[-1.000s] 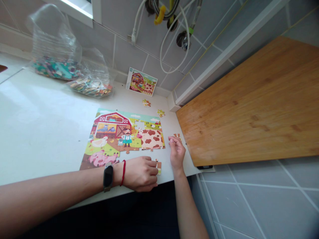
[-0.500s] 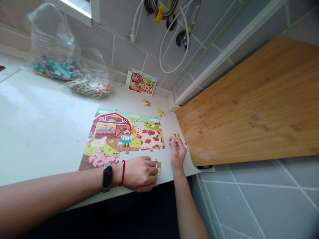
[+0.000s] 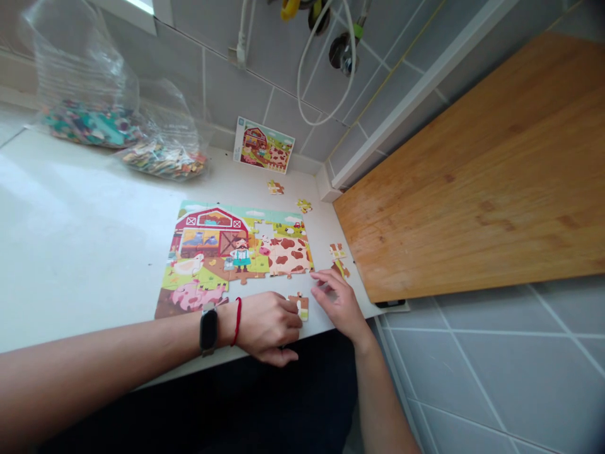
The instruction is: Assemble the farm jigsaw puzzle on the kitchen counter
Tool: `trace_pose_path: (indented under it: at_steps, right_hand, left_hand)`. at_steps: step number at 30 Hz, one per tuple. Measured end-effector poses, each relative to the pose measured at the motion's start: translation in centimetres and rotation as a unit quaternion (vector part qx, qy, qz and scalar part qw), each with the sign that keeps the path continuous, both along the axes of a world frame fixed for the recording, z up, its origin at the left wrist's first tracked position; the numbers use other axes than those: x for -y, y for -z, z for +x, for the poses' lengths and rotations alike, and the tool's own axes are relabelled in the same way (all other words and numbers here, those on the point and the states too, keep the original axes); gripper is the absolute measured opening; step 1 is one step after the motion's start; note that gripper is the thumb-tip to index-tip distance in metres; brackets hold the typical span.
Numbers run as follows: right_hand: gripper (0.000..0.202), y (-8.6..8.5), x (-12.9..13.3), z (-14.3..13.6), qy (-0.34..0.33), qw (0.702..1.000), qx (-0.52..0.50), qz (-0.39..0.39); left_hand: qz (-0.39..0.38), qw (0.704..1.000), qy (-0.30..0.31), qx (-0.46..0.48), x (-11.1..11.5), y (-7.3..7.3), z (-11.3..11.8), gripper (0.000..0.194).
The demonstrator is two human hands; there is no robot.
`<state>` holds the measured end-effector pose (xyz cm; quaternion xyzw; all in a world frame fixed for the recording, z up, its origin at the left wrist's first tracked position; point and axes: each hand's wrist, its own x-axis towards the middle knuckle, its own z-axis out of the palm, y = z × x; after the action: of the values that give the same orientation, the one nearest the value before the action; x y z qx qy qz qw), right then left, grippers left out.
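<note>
A partly assembled farm jigsaw puzzle (image 3: 203,268) lies on the white countertop, showing a barn, a farmer, a pig and a cow. There is a gap above the cow's head and another along the lower right. My left hand (image 3: 271,325), wearing a dark watch and a red cord, rests below the puzzle. Its fingers bend down by a loose puzzle piece (image 3: 303,310), fingertips hidden, thumb held apart. To the right of that piece hovers my right hand (image 3: 341,308), thumb and fingers apart with nothing visible between them; its fingertips are near the puzzle's lower right corner.
Loose pieces lie beyond my right hand (image 3: 337,251) and behind the puzzle (image 3: 304,205). A picture card (image 3: 265,145) leans on the tiled wall. Two clear bags of pieces (image 3: 161,157) stand at back left. A wooden board (image 3: 472,189) borders the right side.
My right hand has come left and nearer, its fingers spreading, and pieces behind it now show. My left thumb has moved away from its fingers. The whole view has shifted slightly.
</note>
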<state>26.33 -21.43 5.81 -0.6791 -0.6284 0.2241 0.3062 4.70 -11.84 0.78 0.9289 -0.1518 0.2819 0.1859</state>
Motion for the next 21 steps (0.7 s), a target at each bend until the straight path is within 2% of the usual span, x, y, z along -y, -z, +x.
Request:
trace_pose_path:
  at_steps: [2, 4, 9, 12, 17, 21]
  right_hand:
    - [0.052, -1.1, 0.7, -0.5, -0.071, 0.994, 0.048, -0.072]
    - [0.061, -1.6, 0.9, -0.9, -0.095, 0.986, 0.094, -0.098]
    - [0.045, -1.1, 0.4, -1.1, -0.107, 0.981, 0.135, -0.092]
    - [0.043, -1.0, -0.3, -0.4, -0.126, 0.98, 0.127, -0.091]
    - [0.017, -0.7, -1.5, 1.4, -0.096, 0.988, 0.104, -0.057]
    - [0.025, -0.2, -2.0, 2.0, -0.092, 0.991, 0.073, -0.058]
  left_hand:
    - [-0.002, 1.0, -0.002, 0.011, 0.0, 0.0, -0.1, 0.025]
    - [-0.018, 0.999, -0.025, 0.029, -0.2, -0.1, -0.1, 0.026]
    - [-0.065, 0.99, -0.108, 0.07, -0.5, -0.4, -0.1, 0.031]
    - [-0.07, 0.988, -0.119, 0.069, -0.7, -0.5, 0.1, 0.029]
    - [-0.063, 0.988, -0.141, 0.015, -1.0, -0.4, 0.3, 0.018]
    - [-0.032, 0.99, -0.131, -0.032, -1.1, -0.1, 0.3, 0.011]
